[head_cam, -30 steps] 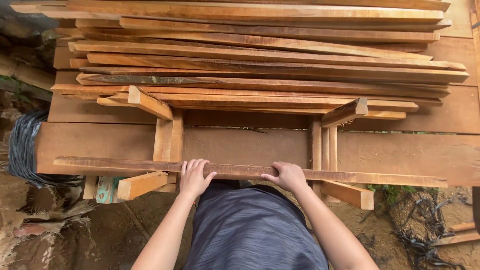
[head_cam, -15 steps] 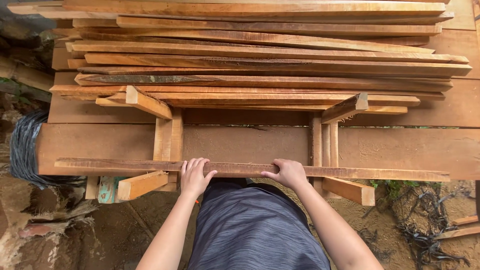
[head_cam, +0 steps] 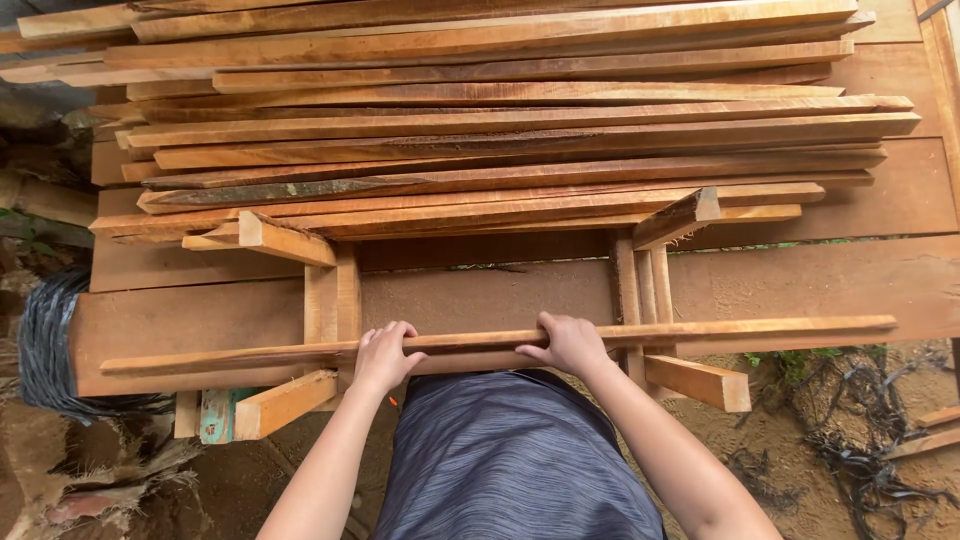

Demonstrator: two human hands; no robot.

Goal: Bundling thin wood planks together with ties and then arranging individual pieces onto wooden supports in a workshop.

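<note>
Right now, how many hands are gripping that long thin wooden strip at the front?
2. The left hand grips the wooden strip left of its middle; the right hand grips it just right of the middle.

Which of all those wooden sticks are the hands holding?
The long thin strip lying by itself at the near edge. The left hand and right hand both grip it, while the other strips sit stacked in the pile farther back.

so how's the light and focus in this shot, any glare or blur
Head view: soft, even daylight, no glare; the stacked planks and the long slat under the left hand and right hand look sharp; shadows gather beneath the stack; straight edges bow slightly near the frame's borders.
</note>
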